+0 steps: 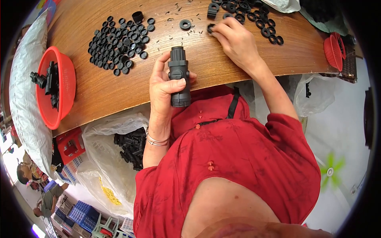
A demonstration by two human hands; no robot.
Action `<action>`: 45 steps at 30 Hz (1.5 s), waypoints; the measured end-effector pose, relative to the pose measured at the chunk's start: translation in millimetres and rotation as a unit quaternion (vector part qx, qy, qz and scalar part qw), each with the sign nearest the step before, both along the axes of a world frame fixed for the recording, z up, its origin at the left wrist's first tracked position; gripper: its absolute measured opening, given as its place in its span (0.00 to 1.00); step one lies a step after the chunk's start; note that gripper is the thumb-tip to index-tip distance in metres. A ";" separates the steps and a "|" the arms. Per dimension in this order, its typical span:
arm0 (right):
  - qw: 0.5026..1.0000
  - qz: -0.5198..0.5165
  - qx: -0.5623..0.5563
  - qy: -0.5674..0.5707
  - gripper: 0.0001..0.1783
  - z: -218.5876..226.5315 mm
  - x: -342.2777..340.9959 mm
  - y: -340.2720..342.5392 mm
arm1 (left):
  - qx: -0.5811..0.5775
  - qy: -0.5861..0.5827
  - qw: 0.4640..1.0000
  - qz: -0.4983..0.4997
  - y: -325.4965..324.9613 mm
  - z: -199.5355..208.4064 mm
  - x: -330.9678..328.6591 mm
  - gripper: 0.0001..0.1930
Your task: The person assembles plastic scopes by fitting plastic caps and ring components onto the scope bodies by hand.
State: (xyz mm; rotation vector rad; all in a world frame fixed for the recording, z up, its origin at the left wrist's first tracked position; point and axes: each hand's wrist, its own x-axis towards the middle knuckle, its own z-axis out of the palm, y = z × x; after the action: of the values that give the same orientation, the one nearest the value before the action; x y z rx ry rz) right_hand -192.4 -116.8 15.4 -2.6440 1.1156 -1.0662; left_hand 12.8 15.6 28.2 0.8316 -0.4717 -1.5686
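Observation:
My left hand (162, 89) is closed around a black plastic scope-like tube (179, 77), held upright near the table's front edge, its ribbed narrow end pointing away from me. Over the table to the right, my right hand (241, 44) pinches a small black ring (211, 28) between thumb and fingers. A single thick black ring (185, 24) lies flat between the two groups of parts. Many small round black caps (119, 43) are spread at the left, and a pile of black rings (260, 23) sits beyond my right hand.
A red basin (69, 85) with black assembled parts stands at the table's left edge beside a silvery sack (25, 91). Small black scraps (170, 19) litter the wooden table (107, 89). Below hangs a plastic bag of black parts (133, 146). A red basket (333, 51) is far right.

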 end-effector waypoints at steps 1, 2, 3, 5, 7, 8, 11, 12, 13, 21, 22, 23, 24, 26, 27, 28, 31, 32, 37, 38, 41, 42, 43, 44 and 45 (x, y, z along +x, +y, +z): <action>0.999 -0.002 0.041 0.007 0.05 8.1 -3.6 15.9 | 0.002 0.008 1.000 -0.011 0.1 0.6 0.5 0.41; 0.997 -0.005 0.081 0.014 0.05 13.2 -6.3 28.9 | 0.005 0.007 1.000 -0.008 -0.3 1.2 -0.8 0.41; 0.996 0.020 0.081 0.043 0.07 14.6 -10.1 37.7 | 0.021 -0.011 1.000 -0.007 -1.3 2.1 -5.6 0.39; 0.996 0.024 0.085 0.031 0.08 14.2 -10.4 46.3 | 0.040 -0.043 0.998 -0.012 -4.4 4.6 -17.0 0.35; 0.993 0.036 0.109 -0.024 0.18 16.0 -13.5 49.8 | 0.046 -0.032 0.998 -0.005 -5.6 -2.0 -25.4 0.33; 0.993 0.036 0.109 -0.022 0.18 22.6 -13.2 57.8 | 0.054 -0.023 0.998 0.001 -5.7 -3.6 -29.4 0.33; 0.969 0.138 0.109 -0.172 0.39 36.8 -8.6 92.1 | 0.068 0.045 0.996 0.034 -12.5 0.1 -44.6 0.32; 0.949 0.118 0.194 -0.217 0.41 34.1 -0.2 108.6 | 0.037 0.056 0.997 0.042 -14.6 -1.6 -49.0 0.32; 0.961 0.118 0.146 -0.205 0.41 30.4 -0.3 108.5 | 0.021 0.052 0.998 0.041 -13.2 0.1 -56.8 0.32; 0.945 -0.046 0.190 -0.261 0.29 72.0 -24.8 65.5 | -0.126 -0.455 0.881 0.038 -41.1 -1.9 -51.3 0.27; 0.948 -0.039 0.227 -0.221 0.29 75.7 -28.4 59.7 | -0.178 -0.659 0.728 0.066 -47.7 -7.7 -52.3 0.27; 0.947 -0.031 0.264 -0.180 0.29 77.7 -30.1 55.7 | -0.187 -0.665 0.718 0.087 -52.5 -16.8 -55.1 0.27; 0.952 -0.025 0.263 -0.154 0.30 74.9 -30.7 56.7 | -0.189 -0.664 0.718 0.087 -56.1 -21.7 -56.6 0.27; 0.971 0.014 0.215 -0.105 0.28 72.9 -22.9 53.6 | -0.202 -0.674 0.705 0.091 -60.2 -27.3 -58.3 0.21; 0.966 0.038 0.230 -0.107 0.28 71.0 -19.6 54.0 | -0.203 -0.673 0.705 0.091 -60.5 -27.9 -59.4 0.21; 0.967 0.038 0.230 -0.106 0.28 70.5 -19.9 53.9 | -0.198 -0.671 0.707 0.099 -60.6 -28.5 -60.6 0.20; 0.967 0.015 0.245 -0.065 0.27 70.1 -18.8 49.9 | -0.189 -0.664 0.714 0.114 -61.4 -31.3 -63.0 0.19; 0.967 0.016 0.245 -0.066 0.27 71.0 -16.8 48.0 | -0.185 -0.658 0.720 0.120 -62.0 -32.9 -63.7 0.18; 0.990 0.027 0.133 0.032 0.25 76.1 -3.5 48.0 | -0.188 -0.645 0.730 0.125 -65.3 -35.1 -63.7 0.17; 0.990 0.024 0.135 0.033 0.25 80.4 -0.6 48.2 | -0.185 -0.651 0.724 0.131 -67.2 -39.8 -63.9 0.17; 0.983 0.055 0.141 0.100 0.22 87.6 4.4 42.9 | -0.188 -0.657 0.718 0.132 -67.2 -41.2 -60.8 0.18; 0.987 0.072 0.126 0.066 0.21 80.7 -0.3 32.0 | -0.193 -0.656 0.718 0.132 -68.0 -38.3 -61.5 0.18; 0.976 0.064 0.195 0.066 0.20 95.4 -0.6 26.8 | -0.183 -0.655 0.722 0.128 -65.6 -33.4 -62.1 0.20; 0.961 0.056 0.263 0.065 0.19 110.2 -0.7 21.6 | -0.182 -0.654 0.723 0.129 -66.3 -34.4 -62.3 0.20; 0.965 0.098 0.229 0.081 0.22 107.6 -2.1 18.1 | -0.184 -0.655 0.722 0.126 -66.1 -34.5 -62.0 0.20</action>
State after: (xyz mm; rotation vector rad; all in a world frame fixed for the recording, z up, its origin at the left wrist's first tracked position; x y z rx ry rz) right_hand -194.5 -98.7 123.0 -2.4279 0.9580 -0.4877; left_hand -49.3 -50.5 -6.3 1.5235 -1.5402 -0.3466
